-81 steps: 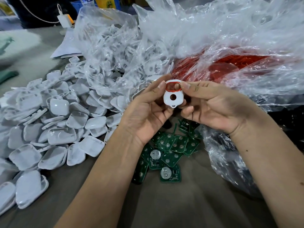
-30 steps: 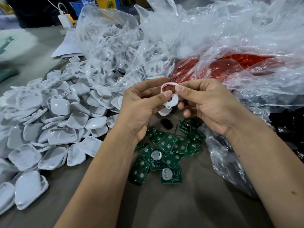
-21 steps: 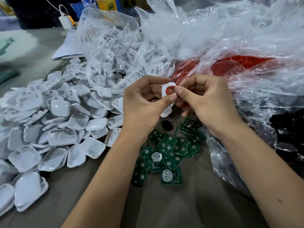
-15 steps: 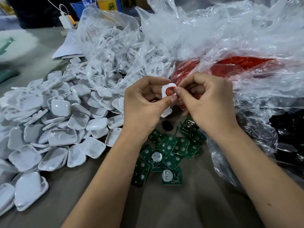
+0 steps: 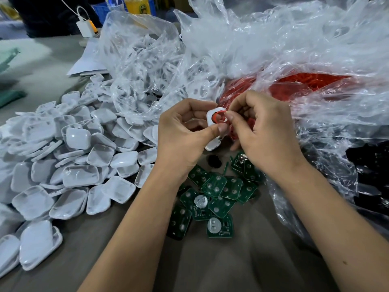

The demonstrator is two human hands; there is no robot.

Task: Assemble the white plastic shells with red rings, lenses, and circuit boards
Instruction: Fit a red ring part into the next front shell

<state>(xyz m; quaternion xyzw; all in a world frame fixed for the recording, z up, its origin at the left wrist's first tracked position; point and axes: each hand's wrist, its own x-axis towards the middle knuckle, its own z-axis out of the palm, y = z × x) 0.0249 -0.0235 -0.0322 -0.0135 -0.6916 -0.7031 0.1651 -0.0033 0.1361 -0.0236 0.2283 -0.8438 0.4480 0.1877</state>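
My left hand (image 5: 185, 133) holds a small white plastic shell (image 5: 211, 118) between thumb and fingers, above the table. A red ring (image 5: 217, 117) sits at the shell's round opening. My right hand (image 5: 263, 131) pinches that ring with thumb and forefinger against the shell. Green circuit boards (image 5: 214, 197) lie in a loose heap on the table just below both hands. A small black round piece (image 5: 214, 161) lies on the table between the hands and the boards. Another white shell (image 5: 212, 145) lies under my left thumb.
A big pile of white shell halves (image 5: 69, 165) covers the table's left side. Clear bags hold more white shells (image 5: 147, 66) and red rings (image 5: 305, 85) behind the hands. A bag of black parts (image 5: 370, 171) lies at the right. A charger (image 5: 86, 28) is far back.
The shell was turned from facing me with its hole showing to tilted sideways. Both hands closed in on it and lowered slightly, and the right fingers now pinch the red ring at the opening.
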